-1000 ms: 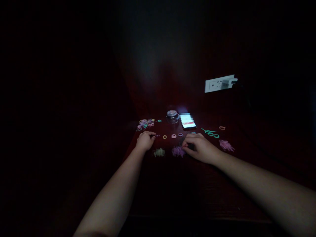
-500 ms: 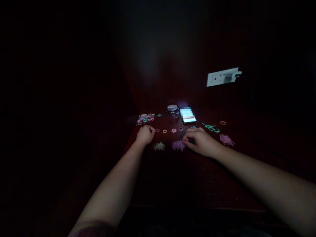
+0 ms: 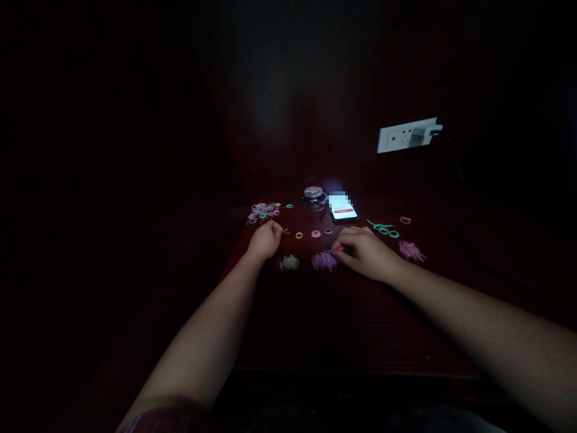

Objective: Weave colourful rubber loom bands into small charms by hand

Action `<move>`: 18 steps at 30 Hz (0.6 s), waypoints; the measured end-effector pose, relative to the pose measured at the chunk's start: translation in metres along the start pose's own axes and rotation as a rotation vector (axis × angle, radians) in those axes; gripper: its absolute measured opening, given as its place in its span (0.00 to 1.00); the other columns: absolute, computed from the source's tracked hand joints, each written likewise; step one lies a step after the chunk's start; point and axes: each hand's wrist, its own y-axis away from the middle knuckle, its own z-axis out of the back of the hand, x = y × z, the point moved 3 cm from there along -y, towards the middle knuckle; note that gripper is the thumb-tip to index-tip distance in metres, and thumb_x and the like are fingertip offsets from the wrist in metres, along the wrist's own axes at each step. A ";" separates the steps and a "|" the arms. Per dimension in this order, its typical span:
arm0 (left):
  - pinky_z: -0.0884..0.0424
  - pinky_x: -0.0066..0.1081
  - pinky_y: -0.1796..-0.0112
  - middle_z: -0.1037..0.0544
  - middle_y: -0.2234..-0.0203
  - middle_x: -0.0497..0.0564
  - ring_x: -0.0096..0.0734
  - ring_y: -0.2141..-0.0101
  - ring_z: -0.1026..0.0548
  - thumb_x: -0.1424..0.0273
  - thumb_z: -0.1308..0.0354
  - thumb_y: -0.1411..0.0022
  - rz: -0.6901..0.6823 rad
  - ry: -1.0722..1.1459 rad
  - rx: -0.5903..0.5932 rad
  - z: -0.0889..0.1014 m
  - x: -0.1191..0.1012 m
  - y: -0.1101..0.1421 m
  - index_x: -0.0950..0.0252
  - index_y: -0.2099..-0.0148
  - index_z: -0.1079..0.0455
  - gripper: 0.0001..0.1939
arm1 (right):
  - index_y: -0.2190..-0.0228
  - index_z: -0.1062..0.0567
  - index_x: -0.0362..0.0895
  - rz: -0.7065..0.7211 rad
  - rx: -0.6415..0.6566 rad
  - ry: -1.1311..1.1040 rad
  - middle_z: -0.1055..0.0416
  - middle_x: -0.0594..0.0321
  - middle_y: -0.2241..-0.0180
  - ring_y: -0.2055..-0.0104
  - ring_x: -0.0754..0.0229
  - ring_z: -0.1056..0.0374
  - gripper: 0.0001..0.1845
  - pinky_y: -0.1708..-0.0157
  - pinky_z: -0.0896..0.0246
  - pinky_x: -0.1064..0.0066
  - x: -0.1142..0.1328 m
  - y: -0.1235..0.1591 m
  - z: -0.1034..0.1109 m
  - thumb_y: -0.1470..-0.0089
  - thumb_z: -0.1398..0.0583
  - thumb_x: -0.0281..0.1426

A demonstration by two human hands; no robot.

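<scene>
My left hand (image 3: 265, 240) is closed in a pinch, with a small purplish elastic hair tie (image 3: 286, 231) at its fingertips. Close to its wrist lies a pile of pale yellow hair ties (image 3: 288, 262). My right hand (image 3: 364, 252) is also pinched closed, its fingertips beside the right edge of a purple hair tie pile (image 3: 323, 260). Whatever those fingers hold is too small and dark to make out. Between the hands lie a yellow hair tie (image 3: 299, 236), a pink one (image 3: 316, 234) and a purple one (image 3: 328, 231).
A mixed heap of hair ties (image 3: 264, 211) lies at the back left. Behind the row stand a lidded clear jar (image 3: 314, 198) and a lit phone (image 3: 344, 211). Green hair ties (image 3: 384, 230) and a pink pile (image 3: 411, 251) lie right. A wall socket (image 3: 406, 136) holds a plug.
The whole view has shifted slightly, so things sit a little higher in the picture. My left hand has moved slightly forward; the right stays by the purple pile.
</scene>
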 end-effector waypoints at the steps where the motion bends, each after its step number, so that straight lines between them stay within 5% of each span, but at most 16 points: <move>1: 0.31 0.30 0.63 0.21 0.67 0.52 0.33 0.68 0.25 0.69 0.47 0.38 -0.003 0.008 -0.007 0.000 -0.001 0.000 0.64 0.62 0.30 0.06 | 0.72 0.24 0.45 0.000 0.008 0.000 0.27 0.63 0.70 0.64 0.58 0.33 0.04 0.61 0.45 0.65 -0.001 0.000 -0.001 0.47 0.39 0.27; 6: 0.31 0.28 0.65 0.22 0.68 0.50 0.30 0.69 0.26 0.70 0.46 0.38 -0.064 0.063 -0.006 0.003 -0.012 0.003 0.64 0.63 0.30 0.05 | 0.70 0.23 0.45 0.003 0.040 -0.016 0.27 0.63 0.69 0.64 0.59 0.32 0.03 0.59 0.44 0.64 -0.001 0.001 -0.003 0.48 0.39 0.28; 12: 0.32 0.25 0.67 0.24 0.70 0.48 0.26 0.71 0.28 0.71 0.47 0.37 -0.463 0.235 -0.004 0.013 -0.061 0.026 0.64 0.61 0.31 0.05 | 0.69 0.24 0.44 0.000 -0.021 -0.060 0.28 0.62 0.69 0.64 0.59 0.32 0.04 0.61 0.44 0.66 0.004 0.000 0.002 0.48 0.40 0.26; 18: 0.32 0.27 0.65 0.25 0.70 0.49 0.27 0.69 0.28 0.73 0.45 0.40 -0.682 0.313 -0.009 0.021 -0.099 0.051 0.64 0.61 0.31 0.04 | 0.63 0.26 0.46 0.034 -0.153 -0.116 0.30 0.63 0.69 0.64 0.58 0.33 0.08 0.61 0.43 0.65 0.011 0.002 0.011 0.48 0.37 0.28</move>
